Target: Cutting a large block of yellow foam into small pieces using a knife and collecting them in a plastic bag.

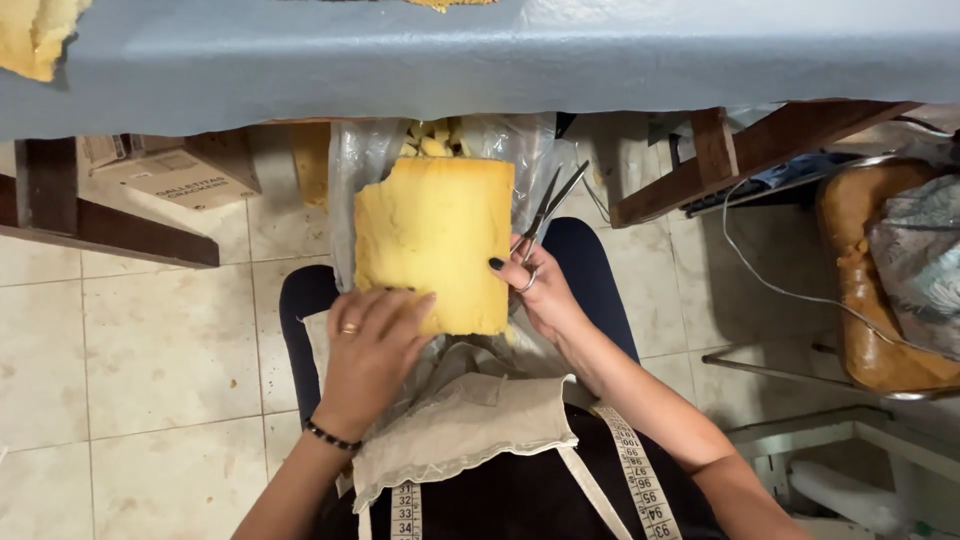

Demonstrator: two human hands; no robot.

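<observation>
A thick yellow foam block [435, 240] rests on my lap over a clear plastic bag [360, 170]. My left hand [372, 350], with a ring and a dark bead bracelet, grips the block's lower left corner. My right hand [540, 290] holds a pair of metal scissors [548, 205], blades pointing up and slightly apart, while its thumb presses the block's right edge. Small foam scraps [432, 138] lie in the bag behind the block. A beige lace-edged cloth [470, 425] and a measuring tape [638, 470] hang at my front.
A grey-blue covered table [500, 55] spans the top, with foam pieces [35, 35] on it. Wooden table braces [110, 230] stand left and right. A cardboard box [180, 170] sits on the tiled floor. A brown cushioned seat [870, 290] with a cable is at the right.
</observation>
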